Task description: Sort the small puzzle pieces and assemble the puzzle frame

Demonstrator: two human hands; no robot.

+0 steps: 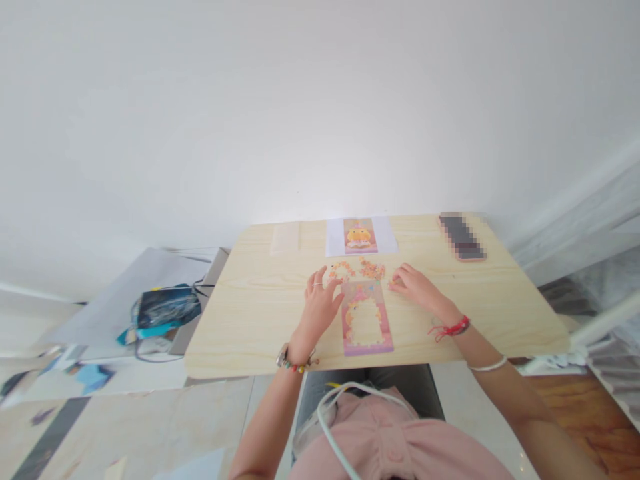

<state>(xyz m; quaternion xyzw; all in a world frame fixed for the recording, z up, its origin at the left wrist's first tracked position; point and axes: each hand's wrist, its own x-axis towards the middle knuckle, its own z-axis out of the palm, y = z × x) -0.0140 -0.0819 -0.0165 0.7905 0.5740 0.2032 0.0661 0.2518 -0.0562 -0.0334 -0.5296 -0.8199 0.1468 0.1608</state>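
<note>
A partly assembled jigsaw puzzle (367, 348) lies on the table in front of me, its pink and purple border joined around a bare middle. Loose puzzle pieces (373, 269) are heaped just beyond its top edge, with more puzzle pieces (341, 268) scattered to the left. My left hand (320, 303) rests at the upper left corner of the puzzle, fingers apart, fingertips by the scattered pieces. Right of the heap, my right hand (417, 287) has its fingertips pinched on what looks like a small puzzle piece, mostly hidden by the fingers.
A picture card with a pumpkin (360, 235) lies on white paper (335, 239) at the table's back edge. Left of it is a thin translucent sheet (285, 239). A phone (463, 237) lies at the back right. Beyond the table (240, 313) stands a white wall.
</note>
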